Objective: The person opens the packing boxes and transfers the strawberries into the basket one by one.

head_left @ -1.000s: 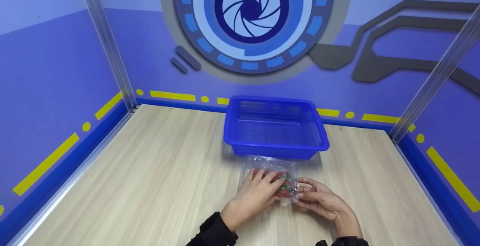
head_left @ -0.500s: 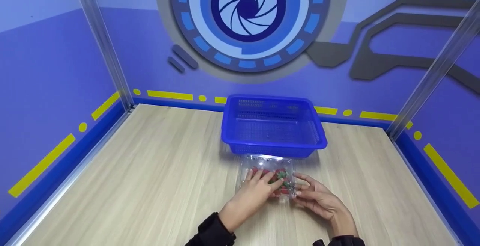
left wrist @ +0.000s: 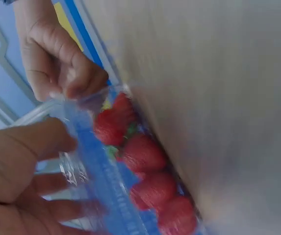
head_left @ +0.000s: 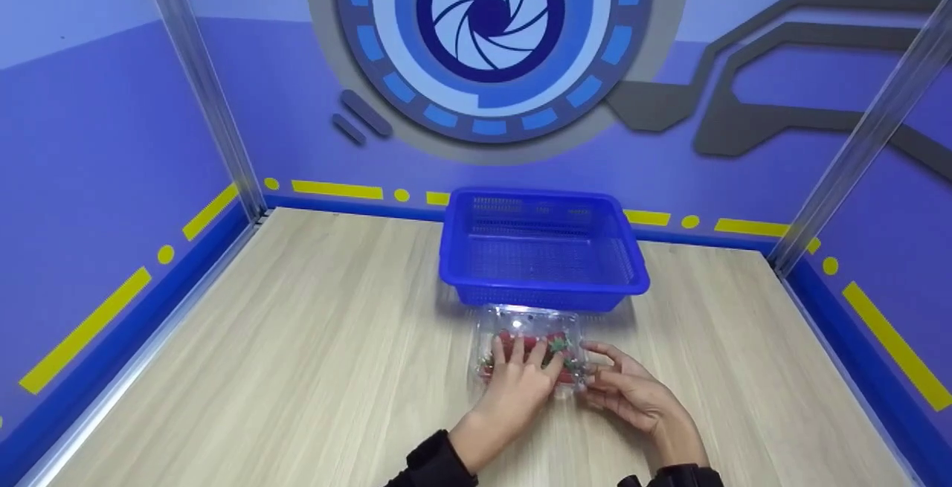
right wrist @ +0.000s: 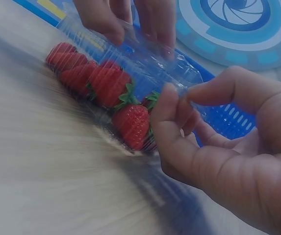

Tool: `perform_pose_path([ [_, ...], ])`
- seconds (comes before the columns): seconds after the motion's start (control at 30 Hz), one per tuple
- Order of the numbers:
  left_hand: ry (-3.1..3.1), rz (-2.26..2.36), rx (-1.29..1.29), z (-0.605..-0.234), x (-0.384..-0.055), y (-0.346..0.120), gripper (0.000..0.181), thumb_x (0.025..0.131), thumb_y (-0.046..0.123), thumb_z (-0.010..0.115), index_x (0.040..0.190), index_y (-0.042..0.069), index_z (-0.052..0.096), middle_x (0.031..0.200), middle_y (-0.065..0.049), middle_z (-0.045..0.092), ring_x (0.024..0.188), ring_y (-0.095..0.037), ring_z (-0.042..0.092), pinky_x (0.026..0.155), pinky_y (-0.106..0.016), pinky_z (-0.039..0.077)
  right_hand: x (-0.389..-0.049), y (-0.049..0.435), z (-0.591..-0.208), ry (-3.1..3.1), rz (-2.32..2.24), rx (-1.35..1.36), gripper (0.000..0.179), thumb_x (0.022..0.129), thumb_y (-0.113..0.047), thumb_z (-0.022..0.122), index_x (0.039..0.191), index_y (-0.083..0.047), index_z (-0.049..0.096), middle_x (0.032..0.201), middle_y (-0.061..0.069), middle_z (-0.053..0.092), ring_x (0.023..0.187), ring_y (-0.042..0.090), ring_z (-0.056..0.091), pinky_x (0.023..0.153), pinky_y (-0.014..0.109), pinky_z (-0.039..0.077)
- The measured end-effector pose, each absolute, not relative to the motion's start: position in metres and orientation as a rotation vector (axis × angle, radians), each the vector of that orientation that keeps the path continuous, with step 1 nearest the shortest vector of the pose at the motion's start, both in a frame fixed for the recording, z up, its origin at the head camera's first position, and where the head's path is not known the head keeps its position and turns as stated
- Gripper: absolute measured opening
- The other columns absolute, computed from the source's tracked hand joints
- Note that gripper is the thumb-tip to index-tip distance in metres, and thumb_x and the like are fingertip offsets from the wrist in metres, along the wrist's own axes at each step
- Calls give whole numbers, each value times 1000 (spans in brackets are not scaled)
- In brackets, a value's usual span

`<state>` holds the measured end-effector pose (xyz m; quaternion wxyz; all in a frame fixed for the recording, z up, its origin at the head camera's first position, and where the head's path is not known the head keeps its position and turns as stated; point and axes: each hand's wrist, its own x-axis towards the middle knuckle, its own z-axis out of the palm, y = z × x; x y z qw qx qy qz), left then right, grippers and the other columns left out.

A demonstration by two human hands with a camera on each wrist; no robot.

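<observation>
Plainly, the left hand (head_left: 512,386) rests its fingers, spread apart, on the clear plastic box (head_left: 547,321) of strawberries (right wrist: 110,85) at six o'clock from the blue basket (head_left: 543,286); a light press should steady it without bruising fruit. At the box's four o'clock, the right hand (head_left: 638,395) pinches the edge; a firm, even pinch should suit thin plastic.

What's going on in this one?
A person has both bare hands on a clear plastic box of strawberries. The left hand lies across its top with fingers spread, while the right hand pinches its right edge. The strawberries are inside the box, just in front of a blue basket on the table. Whether the lid is fastened can't be told.
</observation>
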<state>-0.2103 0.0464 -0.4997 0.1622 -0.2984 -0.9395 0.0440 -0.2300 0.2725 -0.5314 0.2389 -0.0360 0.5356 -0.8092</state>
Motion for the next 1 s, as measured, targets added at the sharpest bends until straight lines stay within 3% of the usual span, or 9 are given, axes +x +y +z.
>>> perform_pose_path([
  [0.2, -2696, 107, -764, -498, -208, 56, 49, 94, 15, 66, 139, 33, 60, 138, -3, 63, 126, -36, 60, 97, -63, 50, -231, 271, -528, 1503, -2208, -67, 60, 96, 8, 53, 146, 1, 23, 106, 7, 70, 90, 16, 67, 83, 32, 55],
  [0.53, -2651, 154, -773, -495, -210, 56, 51, 91, 13, 71, 138, 31, 61, 132, -4, 67, 118, -34, 65, 87, -63, 54, -230, 260, -524, 1623, -2157, -70, 62, 95, 5, 59, 144, 0, 22, 104, 7, 70, 88, 16, 68, 82, 32, 56],
  [0.77, -2533, 112, -750, -491, -215, 50, 35, 92, 14, 69, 124, 29, 64, 116, 1, 72, 100, -26, 71, 76, -52, 60, -229, 258, -520, 1651, -2107, -57, 65, 93, 8, 58, 145, -2, 20, 106, 9, 64, 85, 16, 63, 74, 28, 55],
  [1.0, -2472, -27, -786, -484, -223, 44, 41, 84, 10, 77, 120, 26, 66, 104, 0, 74, 79, -22, 71, 70, -41, 61, -227, 259, -516, 1683, -2071, -67, 64, 92, 9, 59, 143, -4, 23, 101, 10, 62, 85, 17, 63, 77, 31, 55],
])
